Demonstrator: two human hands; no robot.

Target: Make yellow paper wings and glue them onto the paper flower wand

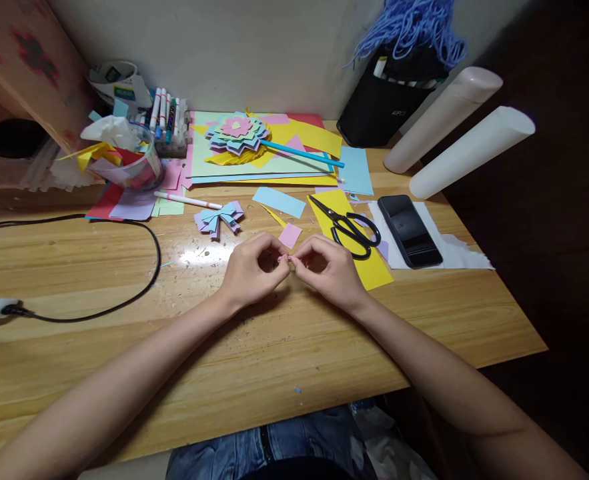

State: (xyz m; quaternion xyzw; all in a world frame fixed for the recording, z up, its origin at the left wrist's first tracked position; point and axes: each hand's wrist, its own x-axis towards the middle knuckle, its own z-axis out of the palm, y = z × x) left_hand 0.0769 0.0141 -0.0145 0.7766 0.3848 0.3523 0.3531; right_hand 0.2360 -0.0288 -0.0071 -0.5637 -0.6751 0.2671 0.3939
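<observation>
Pink paper piece [282, 258], apparently too small for a fuller grip, is pinched by the left hand [251, 272] and right hand [331, 272] above the desk [214, 393]; scissors [342, 219] lie at two o'clock, probably for easy reach.

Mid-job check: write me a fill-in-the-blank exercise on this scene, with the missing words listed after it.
1. The left hand and right hand pinch a small piece whose colour is ____.
2. The sheet under the scissors is coloured ____.
3. From the person's viewpoint, the phone lies to the ____ of the scissors.
4. The stick running from the layered paper flower is coloured ____.

Missing words, in order: pink; yellow; right; blue.
</observation>
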